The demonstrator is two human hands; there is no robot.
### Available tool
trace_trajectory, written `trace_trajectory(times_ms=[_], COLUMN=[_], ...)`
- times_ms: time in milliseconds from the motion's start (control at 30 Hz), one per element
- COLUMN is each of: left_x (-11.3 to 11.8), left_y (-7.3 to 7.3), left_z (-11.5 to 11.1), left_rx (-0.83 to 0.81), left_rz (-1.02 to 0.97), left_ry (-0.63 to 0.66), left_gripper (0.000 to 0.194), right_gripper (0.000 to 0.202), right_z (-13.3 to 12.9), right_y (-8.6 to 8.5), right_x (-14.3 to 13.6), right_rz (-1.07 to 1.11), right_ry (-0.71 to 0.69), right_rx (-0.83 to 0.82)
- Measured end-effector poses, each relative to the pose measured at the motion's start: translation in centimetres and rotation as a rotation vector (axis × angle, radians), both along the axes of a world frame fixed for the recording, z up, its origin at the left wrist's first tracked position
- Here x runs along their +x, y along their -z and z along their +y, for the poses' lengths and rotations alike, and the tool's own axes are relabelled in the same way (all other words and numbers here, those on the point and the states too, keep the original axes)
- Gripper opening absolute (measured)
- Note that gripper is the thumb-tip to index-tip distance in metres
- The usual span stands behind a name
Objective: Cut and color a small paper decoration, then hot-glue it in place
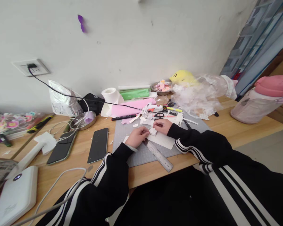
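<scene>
My left hand (137, 137) is closed in a pinch over the grey cutting mat (141, 157); what its fingertips hold is too small to make out. Close by on the right, my right hand (162, 126) pinches a small white paper piece (153, 131), which sits between the two hands. Under my hands lies a larger white sheet of paper (163, 140). A clear ruler (160, 158) slants from below my left hand toward the table's front edge. Black-handled scissors (159, 115) and a glue gun (155, 108) are just beyond my right hand.
Behind the mat lie a black marker (124, 117), pink sheet (132, 107), white roll (111, 95) and green pack (135, 94). Crumpled plastic (195, 97) is at back right, a pink-lidded bottle (254, 99) farther right. Two phones (98, 145) and cables occupy the left.
</scene>
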State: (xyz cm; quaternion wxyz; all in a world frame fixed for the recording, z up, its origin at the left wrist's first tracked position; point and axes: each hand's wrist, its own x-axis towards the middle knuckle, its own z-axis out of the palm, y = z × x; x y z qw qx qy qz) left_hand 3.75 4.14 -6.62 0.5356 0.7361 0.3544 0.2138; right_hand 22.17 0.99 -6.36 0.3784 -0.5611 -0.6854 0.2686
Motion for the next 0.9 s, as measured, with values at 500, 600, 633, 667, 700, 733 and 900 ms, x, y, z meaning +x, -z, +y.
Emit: trace_trajectory(times_ms=[500, 600, 633, 667, 700, 733, 900], left_x=[0.07, 0.10, 0.11, 0.12, 0.14, 0.14, 0.06], left_y=[-0.16, -0.26, -0.29, -0.32, -0.35, -0.36, -0.45], left_z=[0.00, -0.07, -0.11, -0.14, -0.18, -0.22, -0.30], left_rx=[-0.001, 0.002, 0.005, 0.010, 0.015, 0.022, 0.085], left_rz=[0.050, 0.059, 0.060, 0.060, 0.058, 0.054, 0.038], left_ry=[0.011, 0.016, 0.017, 0.018, 0.019, 0.018, 0.008], left_gripper=[0.015, 0.014, 0.013, 0.012, 0.011, 0.009, 0.005], right_gripper=[0.013, 0.012, 0.012, 0.012, 0.013, 0.013, 0.012], right_z=[0.06, 0.05, 0.05, 0.05, 0.06, 0.07, 0.24], right_y=[0.15, 0.19, 0.21, 0.22, 0.24, 0.27, 0.45], right_x=[0.06, 0.06, 0.07, 0.08, 0.09, 0.11, 0.22], right_rz=[-0.167, -0.181, -0.184, -0.187, -0.189, -0.192, -0.219], right_ry=[-0.095, -0.094, -0.091, -0.087, -0.082, -0.075, -0.064], right_rx=[0.080, 0.083, 0.084, 0.085, 0.087, 0.089, 0.099])
